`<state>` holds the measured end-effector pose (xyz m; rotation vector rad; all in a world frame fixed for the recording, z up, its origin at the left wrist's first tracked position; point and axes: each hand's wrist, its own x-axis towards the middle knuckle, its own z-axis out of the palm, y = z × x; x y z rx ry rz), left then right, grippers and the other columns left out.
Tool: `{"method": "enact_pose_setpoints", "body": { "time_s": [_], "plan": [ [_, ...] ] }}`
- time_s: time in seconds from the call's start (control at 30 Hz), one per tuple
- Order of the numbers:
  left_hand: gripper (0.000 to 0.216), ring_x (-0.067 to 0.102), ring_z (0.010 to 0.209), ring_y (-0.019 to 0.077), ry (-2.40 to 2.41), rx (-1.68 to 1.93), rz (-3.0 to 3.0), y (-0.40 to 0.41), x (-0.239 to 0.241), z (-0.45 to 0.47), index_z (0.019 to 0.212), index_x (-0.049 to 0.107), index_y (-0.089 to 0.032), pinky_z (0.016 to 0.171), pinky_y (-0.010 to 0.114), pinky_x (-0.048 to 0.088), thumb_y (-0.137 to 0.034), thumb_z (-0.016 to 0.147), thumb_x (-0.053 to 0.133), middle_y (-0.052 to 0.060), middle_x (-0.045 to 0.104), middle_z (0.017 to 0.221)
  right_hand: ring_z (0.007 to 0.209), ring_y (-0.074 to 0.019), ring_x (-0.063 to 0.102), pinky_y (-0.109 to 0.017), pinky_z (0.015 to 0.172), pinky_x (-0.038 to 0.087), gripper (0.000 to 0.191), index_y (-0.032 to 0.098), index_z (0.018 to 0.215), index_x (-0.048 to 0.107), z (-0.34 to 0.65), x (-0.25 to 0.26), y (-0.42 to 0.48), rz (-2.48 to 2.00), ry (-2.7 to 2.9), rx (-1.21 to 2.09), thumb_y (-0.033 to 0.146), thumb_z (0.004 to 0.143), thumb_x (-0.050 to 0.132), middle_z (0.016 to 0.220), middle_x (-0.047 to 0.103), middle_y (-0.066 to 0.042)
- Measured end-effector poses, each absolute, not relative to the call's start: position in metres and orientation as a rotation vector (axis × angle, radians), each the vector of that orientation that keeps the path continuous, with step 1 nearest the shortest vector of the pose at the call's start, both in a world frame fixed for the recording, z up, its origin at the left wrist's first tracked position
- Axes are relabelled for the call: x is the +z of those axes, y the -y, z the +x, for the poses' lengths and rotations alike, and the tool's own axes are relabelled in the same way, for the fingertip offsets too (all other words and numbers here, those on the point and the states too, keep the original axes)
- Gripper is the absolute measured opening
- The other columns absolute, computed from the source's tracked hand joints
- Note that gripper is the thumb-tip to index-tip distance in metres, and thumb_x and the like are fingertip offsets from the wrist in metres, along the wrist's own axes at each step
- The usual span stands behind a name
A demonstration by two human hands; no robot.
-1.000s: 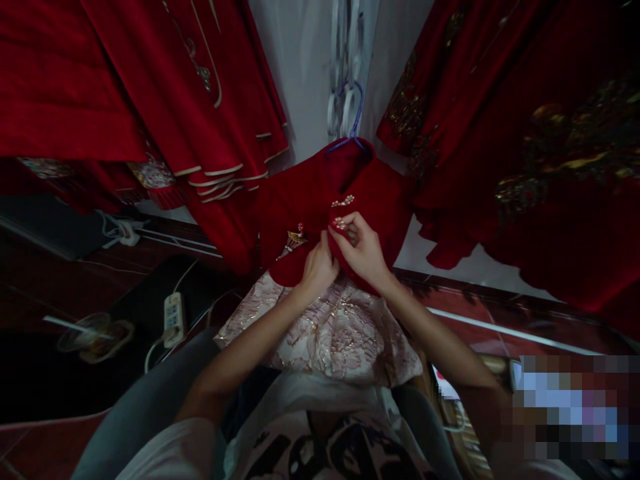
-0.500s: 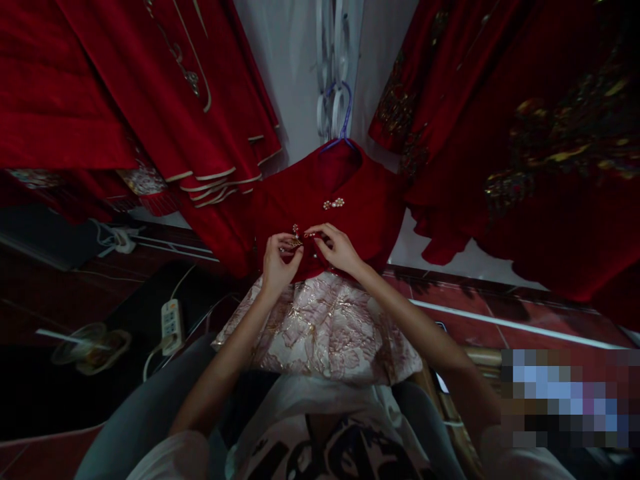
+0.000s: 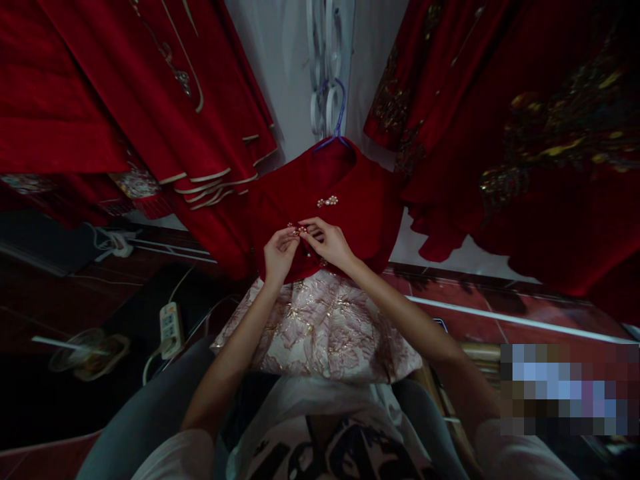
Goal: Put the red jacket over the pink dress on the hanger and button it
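A small red jacket (image 3: 350, 207) hangs on a blue hanger (image 3: 334, 117) in front of me, over a pink and gold brocade skirt (image 3: 320, 327). A pearl clasp (image 3: 327, 201) shows near its collar. Both my hands meet at a second pearl clasp (image 3: 299, 230) lower on the front. My left hand (image 3: 279, 255) pinches the clasp and the cloth from the left. My right hand (image 3: 327, 241) pinches it from the right, fingers curled.
Long red embroidered garments (image 3: 125, 100) hang on the left and more (image 3: 525, 133) on the right. A white power strip (image 3: 170, 321) with its cord and a plastic cup with a straw (image 3: 83, 350) lie on the dark floor at left. A white wall (image 3: 290, 73) stands behind.
My hands have left the lower flap of the jacket and risen to the second pearl clasp. The jacket front now lies closed and flatter.
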<state>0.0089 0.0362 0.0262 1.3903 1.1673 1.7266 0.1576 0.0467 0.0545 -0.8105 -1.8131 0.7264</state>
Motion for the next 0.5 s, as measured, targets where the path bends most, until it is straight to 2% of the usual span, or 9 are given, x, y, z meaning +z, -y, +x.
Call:
{"method": "enact_pose_setpoints", "body": {
  "time_s": [0.17,0.5],
  "plan": [
    [0.026,0.068,0.081,0.0141,-1.189,1.744,1.398,-0.036,0.026,0.005,0.091,0.068,-0.013,0.083,0.031,0.056,-0.026,0.069,0.071,0.007,0.073,0.09,0.083,-0.0131,0.064,-0.024,0.07,0.054,0.022,0.018,0.108,0.061,0.152,0.051,-0.046,-0.851,1.806,0.638,0.027,0.088,0.057,0.093,0.068,-0.004],
    [0.021,0.068,0.074,0.0141,-1.241,1.66,1.56,-0.041,0.027,-0.008,0.087,0.069,-0.014,0.075,0.029,0.057,-0.025,0.068,0.071,0.005,0.072,0.082,0.081,-0.0135,0.064,-0.028,0.076,0.054,0.022,0.02,0.107,0.066,0.144,0.047,-0.045,-0.91,1.729,0.574,0.029,0.09,0.054,0.101,0.067,-0.005]
  ]
}}
